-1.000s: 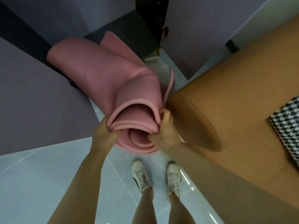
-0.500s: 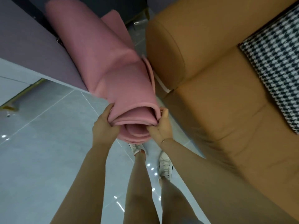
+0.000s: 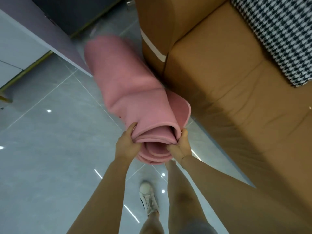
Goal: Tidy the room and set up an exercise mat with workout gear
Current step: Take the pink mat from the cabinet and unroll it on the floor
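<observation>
Head view: our left hand and right hand both pinch the near end of the rolled pink mat, carried over the floor beside the sofa. Its long axis points away from us, up-left. Its loose outer flap may unroll or snag the sofa.

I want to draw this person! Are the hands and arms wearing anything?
Both arms are bare, with no sleeves and no gloves. The left hand wears nothing. The right hand has a thin, fine chain bracelet at the wrist. No rings or watch are visible.
</observation>
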Motion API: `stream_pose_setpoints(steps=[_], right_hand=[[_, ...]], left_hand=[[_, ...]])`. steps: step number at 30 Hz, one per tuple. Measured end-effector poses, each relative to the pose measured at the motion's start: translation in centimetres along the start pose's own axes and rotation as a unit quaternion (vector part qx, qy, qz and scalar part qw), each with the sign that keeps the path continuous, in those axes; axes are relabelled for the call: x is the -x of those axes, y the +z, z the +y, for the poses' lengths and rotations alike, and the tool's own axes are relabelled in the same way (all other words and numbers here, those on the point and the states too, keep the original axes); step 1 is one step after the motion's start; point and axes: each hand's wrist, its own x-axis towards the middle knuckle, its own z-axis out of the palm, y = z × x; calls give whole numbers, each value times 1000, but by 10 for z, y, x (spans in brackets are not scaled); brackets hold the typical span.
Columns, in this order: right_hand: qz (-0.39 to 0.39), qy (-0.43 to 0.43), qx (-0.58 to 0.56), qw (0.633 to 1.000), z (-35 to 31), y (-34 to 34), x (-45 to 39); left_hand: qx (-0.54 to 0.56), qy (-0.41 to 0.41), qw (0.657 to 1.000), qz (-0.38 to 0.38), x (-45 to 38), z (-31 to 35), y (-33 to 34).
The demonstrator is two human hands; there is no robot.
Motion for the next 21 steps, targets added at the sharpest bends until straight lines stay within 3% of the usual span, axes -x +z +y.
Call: stream_pose_setpoints(steps=[3, 7, 15, 21], right_hand=[[17, 27, 14, 999, 51, -10, 42], [29, 42, 8, 999, 119, -16, 94], [44, 47, -19, 998, 224, 0, 143], [44, 15, 34, 998, 259, -40, 150]], left_hand=[[-4, 9, 998, -69, 38, -34, 36], [-18, 38, 993, -107, 92, -75, 68], [64, 26, 996, -64, 174, -147, 108], [84, 52, 994, -35, 205, -145, 163]])
